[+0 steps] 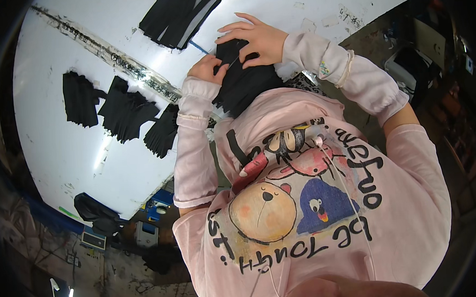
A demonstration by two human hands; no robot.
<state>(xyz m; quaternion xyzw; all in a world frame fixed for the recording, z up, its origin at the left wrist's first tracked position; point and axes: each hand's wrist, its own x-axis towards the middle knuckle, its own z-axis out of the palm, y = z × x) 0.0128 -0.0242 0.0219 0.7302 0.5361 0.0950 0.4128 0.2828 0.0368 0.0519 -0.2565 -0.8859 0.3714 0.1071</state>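
Note:
A stack of black fabric pieces [248, 87] lies at the table's near edge, partly over my lap. At its left side is my left hand [208, 69], with thumb and forefinger closed on the edge of a black fabric piece. My right hand [259, 41] reaches over the top of the stack. Its thumb and bent forefinger pinch the black fabric, while its other fingers stretch out to the left. A thin pale line runs across the cloth between both hands; I cannot tell what it is.
Beyond my hands lies a larger bundle of black strips [180, 17]. Several fanned black stacks [128, 108] sit to the left on the white table [50, 158]. A worn tape band [109, 55] crosses the tabletop. Black cloth [96, 212] hangs at its near left edge.

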